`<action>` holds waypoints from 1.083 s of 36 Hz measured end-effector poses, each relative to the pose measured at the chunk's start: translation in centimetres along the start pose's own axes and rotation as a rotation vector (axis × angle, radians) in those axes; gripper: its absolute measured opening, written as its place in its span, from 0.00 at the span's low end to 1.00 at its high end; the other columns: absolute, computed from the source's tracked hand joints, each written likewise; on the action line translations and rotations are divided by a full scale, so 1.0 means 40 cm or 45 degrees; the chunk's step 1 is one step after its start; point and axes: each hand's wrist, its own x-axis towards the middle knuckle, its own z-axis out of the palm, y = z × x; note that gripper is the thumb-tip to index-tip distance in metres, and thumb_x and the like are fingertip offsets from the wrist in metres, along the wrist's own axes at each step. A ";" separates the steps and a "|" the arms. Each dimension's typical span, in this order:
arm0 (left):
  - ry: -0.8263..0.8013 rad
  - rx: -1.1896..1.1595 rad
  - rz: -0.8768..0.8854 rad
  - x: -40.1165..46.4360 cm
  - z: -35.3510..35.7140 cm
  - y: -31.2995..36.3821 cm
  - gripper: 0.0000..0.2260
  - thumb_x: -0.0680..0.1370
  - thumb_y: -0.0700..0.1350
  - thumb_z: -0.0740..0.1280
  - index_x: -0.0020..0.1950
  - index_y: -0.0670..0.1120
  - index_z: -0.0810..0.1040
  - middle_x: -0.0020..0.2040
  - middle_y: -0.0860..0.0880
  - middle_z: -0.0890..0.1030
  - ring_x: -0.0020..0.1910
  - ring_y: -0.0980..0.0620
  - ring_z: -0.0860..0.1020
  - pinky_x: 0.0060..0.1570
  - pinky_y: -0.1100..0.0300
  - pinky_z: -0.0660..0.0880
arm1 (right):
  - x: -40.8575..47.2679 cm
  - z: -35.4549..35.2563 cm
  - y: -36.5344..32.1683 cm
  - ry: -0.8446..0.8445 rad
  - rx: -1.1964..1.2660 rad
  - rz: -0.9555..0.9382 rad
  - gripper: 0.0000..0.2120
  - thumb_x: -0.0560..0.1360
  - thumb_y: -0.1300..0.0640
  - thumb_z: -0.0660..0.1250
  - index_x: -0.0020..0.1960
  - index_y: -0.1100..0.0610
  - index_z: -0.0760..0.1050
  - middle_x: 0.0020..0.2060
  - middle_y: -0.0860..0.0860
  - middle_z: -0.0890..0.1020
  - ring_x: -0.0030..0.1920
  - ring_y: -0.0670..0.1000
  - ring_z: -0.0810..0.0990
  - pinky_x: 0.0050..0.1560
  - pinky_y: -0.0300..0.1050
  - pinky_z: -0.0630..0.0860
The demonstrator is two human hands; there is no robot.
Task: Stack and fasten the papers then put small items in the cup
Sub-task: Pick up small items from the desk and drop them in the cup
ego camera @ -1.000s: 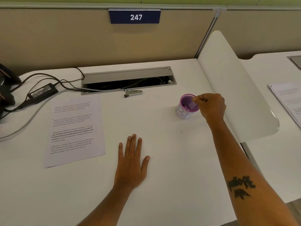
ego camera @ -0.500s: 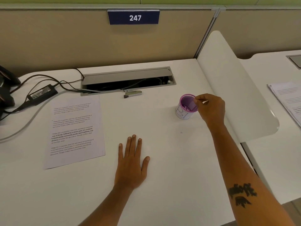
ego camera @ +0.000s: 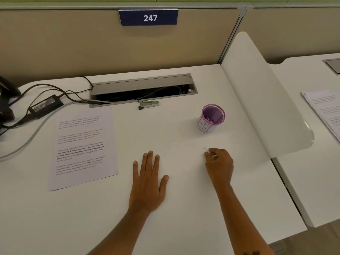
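A purple mesh cup (ego camera: pixel 211 118) with a white paper label stands on the white desk (ego camera: pixel 174 208), right of centre, with small pale bits inside. My right hand (ego camera: pixel 219 164) hovers low over the desk in front of the cup, fingers curled together; I make out nothing in them. A tiny item (ego camera: pixel 204 148) lies on the desk just beyond its fingertips. My left hand (ego camera: pixel 148 183) rests flat on the desk, palm down, fingers spread. The stack of printed papers (ego camera: pixel 82 148) lies to the left. A small stapler (ego camera: pixel 148 104) sits behind, near the cable tray.
An open grey cable tray (ego camera: pixel 143 90) runs along the back of the desk. A black power adapter (ego camera: pixel 46 105) and cables lie at the far left. A white divider panel (ego camera: pixel 265 100) borders the right side; beyond it, more papers (ego camera: pixel 325 111) lie on the neighbouring desk.
My right hand has left the cup's rim and come back toward me, down to the desk near the tiny item. My left hand, the cup and the papers have not moved.
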 end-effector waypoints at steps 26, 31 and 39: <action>0.018 -0.028 0.002 0.002 0.003 -0.002 0.33 0.87 0.61 0.51 0.88 0.47 0.48 0.89 0.46 0.45 0.88 0.47 0.43 0.85 0.36 0.49 | 0.036 0.057 -0.072 0.021 -0.277 0.120 0.08 0.81 0.56 0.70 0.52 0.59 0.87 0.48 0.55 0.86 0.48 0.57 0.84 0.44 0.45 0.74; 0.007 -0.027 -0.007 0.003 0.004 -0.002 0.33 0.87 0.61 0.50 0.88 0.48 0.46 0.89 0.46 0.44 0.88 0.47 0.43 0.85 0.37 0.49 | 0.042 0.068 -0.088 -0.013 -0.368 0.148 0.08 0.81 0.58 0.69 0.53 0.60 0.86 0.49 0.55 0.85 0.51 0.59 0.84 0.47 0.50 0.81; 0.017 -0.038 -0.002 0.003 0.005 -0.001 0.33 0.87 0.60 0.52 0.88 0.48 0.47 0.89 0.46 0.45 0.88 0.47 0.43 0.85 0.36 0.49 | 0.032 0.075 -0.101 -0.063 -0.459 0.122 0.07 0.80 0.62 0.69 0.56 0.63 0.82 0.51 0.57 0.84 0.56 0.59 0.81 0.47 0.50 0.77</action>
